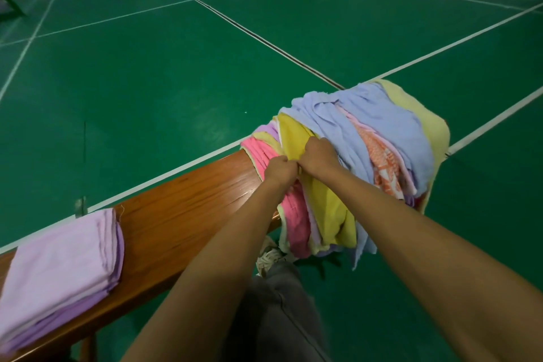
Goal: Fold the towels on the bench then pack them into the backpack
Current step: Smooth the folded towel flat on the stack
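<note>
On the long brown wooden bench [182, 214], both the left hand [279, 171] and right hand [316, 156] pinch the bright yellow cloth towel [323, 200] with curled fingers, on the heap of mixed coloured towels [367, 150].

Head view; down over bench [182, 214]

The person's forearms are bare, with no sleeves showing down to the left hand [280, 170] and right hand [317, 156]. They wear loose grey trousers [282, 317] with a seam down the leg, and a pale lace-up sneaker [271, 257].
</note>
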